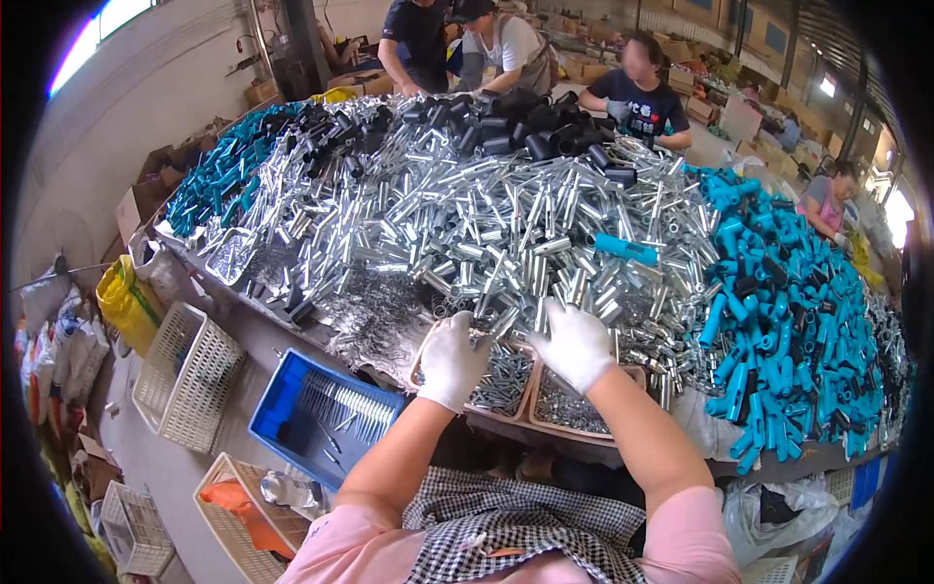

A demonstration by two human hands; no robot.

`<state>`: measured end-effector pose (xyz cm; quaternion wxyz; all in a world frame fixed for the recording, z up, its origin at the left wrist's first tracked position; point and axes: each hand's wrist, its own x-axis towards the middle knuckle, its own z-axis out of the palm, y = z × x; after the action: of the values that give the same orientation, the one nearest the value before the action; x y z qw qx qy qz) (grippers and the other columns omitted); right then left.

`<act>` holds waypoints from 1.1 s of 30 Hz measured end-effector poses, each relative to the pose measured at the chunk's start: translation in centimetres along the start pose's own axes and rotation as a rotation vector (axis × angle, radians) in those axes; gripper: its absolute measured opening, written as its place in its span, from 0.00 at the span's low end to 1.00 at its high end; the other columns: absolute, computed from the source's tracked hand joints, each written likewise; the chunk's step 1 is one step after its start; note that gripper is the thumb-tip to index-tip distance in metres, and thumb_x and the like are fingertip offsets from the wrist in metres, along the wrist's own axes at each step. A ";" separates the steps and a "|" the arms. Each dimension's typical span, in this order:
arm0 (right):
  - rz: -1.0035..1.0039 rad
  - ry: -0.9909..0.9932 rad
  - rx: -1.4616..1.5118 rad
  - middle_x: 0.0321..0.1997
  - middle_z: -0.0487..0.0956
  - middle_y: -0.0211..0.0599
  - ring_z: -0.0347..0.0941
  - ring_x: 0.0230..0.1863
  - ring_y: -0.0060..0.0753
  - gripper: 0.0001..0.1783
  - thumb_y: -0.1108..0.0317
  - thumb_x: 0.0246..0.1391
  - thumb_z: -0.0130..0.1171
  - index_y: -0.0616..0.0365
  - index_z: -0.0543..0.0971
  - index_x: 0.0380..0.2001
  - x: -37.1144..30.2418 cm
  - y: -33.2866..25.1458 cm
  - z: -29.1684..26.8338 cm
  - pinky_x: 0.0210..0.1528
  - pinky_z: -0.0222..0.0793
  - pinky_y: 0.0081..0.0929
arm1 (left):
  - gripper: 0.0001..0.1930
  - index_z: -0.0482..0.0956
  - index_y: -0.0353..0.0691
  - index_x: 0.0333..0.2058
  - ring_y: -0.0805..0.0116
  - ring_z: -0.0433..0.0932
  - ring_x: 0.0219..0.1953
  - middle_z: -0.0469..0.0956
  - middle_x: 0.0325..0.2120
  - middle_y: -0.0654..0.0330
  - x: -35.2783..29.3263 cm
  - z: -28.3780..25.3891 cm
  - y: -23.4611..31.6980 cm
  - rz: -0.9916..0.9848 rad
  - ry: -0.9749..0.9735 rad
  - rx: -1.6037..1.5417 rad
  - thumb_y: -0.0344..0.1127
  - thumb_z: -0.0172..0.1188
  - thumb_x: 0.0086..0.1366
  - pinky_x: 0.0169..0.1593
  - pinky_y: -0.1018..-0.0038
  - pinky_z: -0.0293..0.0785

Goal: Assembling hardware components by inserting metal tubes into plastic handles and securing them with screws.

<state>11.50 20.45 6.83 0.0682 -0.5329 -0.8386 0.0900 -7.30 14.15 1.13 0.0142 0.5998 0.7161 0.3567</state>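
Both my hands wear white gloves and reach over the near edge of a heaped table. My left hand (453,362) is curled above a tray of small screws (503,378); a small dark part may sit between thumb and fingers, but I cannot make it out. My right hand (576,346) has thumb and forefinger apart, over a second tray of small metal pieces (569,409). Its fingertips are beside shiny metal tubes (579,287) at the front of the large pile. Whether they touch a tube is hard to tell.
Teal plastic parts (778,321) heap up at the right, and black sleeves (535,122) at the back. A blue crate (316,419) holds metal rods, lower left, near a cream basket (190,375). Co-workers (642,102) are at the far side.
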 end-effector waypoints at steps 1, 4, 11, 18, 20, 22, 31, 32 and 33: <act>0.025 -0.013 -0.073 0.39 0.81 0.53 0.81 0.41 0.49 0.36 0.46 0.54 0.61 0.63 0.69 0.56 1.9 -0.3 0.8 0.42 0.78 0.41 | 0.22 0.75 0.36 0.46 0.48 0.80 0.41 0.80 0.35 0.46 0.6 0.0 -0.1 0.037 -0.024 -0.006 0.42 0.66 0.56 0.45 0.58 0.75; 0.134 0.016 -0.109 0.45 0.79 0.56 0.81 0.45 0.50 0.32 0.60 0.61 0.53 0.68 0.62 0.62 6.2 0.1 4.2 0.45 0.78 0.41 | 0.21 0.72 0.37 0.49 0.45 0.80 0.39 0.79 0.37 0.45 3.1 0.6 0.5 0.059 -0.108 -0.014 0.39 0.63 0.59 0.44 0.56 0.76; 0.190 0.064 0.133 0.39 0.80 0.63 0.80 0.42 0.60 0.29 0.72 0.55 0.48 0.72 0.62 0.60 7.4 0.4 2.4 0.47 0.76 0.46 | 0.29 0.59 0.30 0.62 0.49 0.83 0.37 0.80 0.37 0.44 10.2 4.7 1.2 0.124 -0.292 0.330 0.28 0.51 0.62 0.38 0.60 0.80; 0.165 0.018 0.101 0.40 0.82 0.57 0.80 0.44 0.56 0.25 0.60 0.48 0.63 0.63 0.74 0.47 6.1 0.4 3.0 0.49 0.75 0.43 | 0.18 0.71 0.38 0.52 0.48 0.81 0.38 0.79 0.38 0.47 8.9 2.6 1.9 0.178 0.004 0.054 0.33 0.53 0.63 0.40 0.58 0.78; 0.208 -0.038 0.043 0.45 0.81 0.56 0.80 0.47 0.53 0.32 0.62 0.48 0.64 0.66 0.69 0.55 5.6 -1.1 2.7 0.50 0.76 0.41 | 0.17 0.75 0.40 0.48 0.47 0.79 0.37 0.79 0.36 0.49 7.4 1.2 2.1 0.266 0.223 -0.152 0.34 0.61 0.60 0.40 0.57 0.76; 0.282 0.034 -0.041 0.49 0.79 0.57 0.79 0.50 0.53 0.31 0.65 0.52 0.59 0.68 0.66 0.58 6.8 -1.1 5.3 0.51 0.76 0.40 | 0.17 0.76 0.38 0.47 0.48 0.79 0.35 0.79 0.34 0.50 5.5 -1.0 2.6 0.207 0.132 -0.296 0.33 0.64 0.58 0.39 0.58 0.75; 0.236 0.112 0.371 0.43 0.80 0.62 0.79 0.46 0.56 0.26 0.60 0.45 0.61 0.70 0.75 0.44 5.9 1.3 3.2 0.52 0.74 0.41 | 0.09 0.76 0.37 0.45 0.79 0.74 0.25 0.77 0.28 0.65 -2.8 0.1 -1.2 -0.400 -0.003 -1.252 0.29 0.58 0.67 0.28 0.82 0.70; 0.231 0.131 0.429 0.43 0.80 0.62 0.79 0.47 0.56 0.25 0.60 0.44 0.61 0.70 0.76 0.42 5.3 1.6 2.7 0.52 0.74 0.41 | 0.07 0.76 0.37 0.42 0.79 0.74 0.24 0.77 0.28 0.65 -3.0 0.3 -1.4 -0.422 -0.061 -1.257 0.31 0.58 0.68 0.27 0.82 0.71; 0.246 0.100 0.546 0.43 0.81 0.61 0.79 0.47 0.55 0.28 0.59 0.43 0.63 0.69 0.77 0.45 5.6 2.8 3.0 0.53 0.72 0.40 | 0.07 0.76 0.37 0.42 0.79 0.74 0.24 0.77 0.28 0.65 -2.9 0.8 -1.4 -0.412 -0.066 -1.261 0.31 0.58 0.68 0.27 0.82 0.71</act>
<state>10.98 26.42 3.40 0.2387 -0.5961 -0.7083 0.2931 -7.31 11.98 -1.39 0.4522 0.3382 0.4694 0.6788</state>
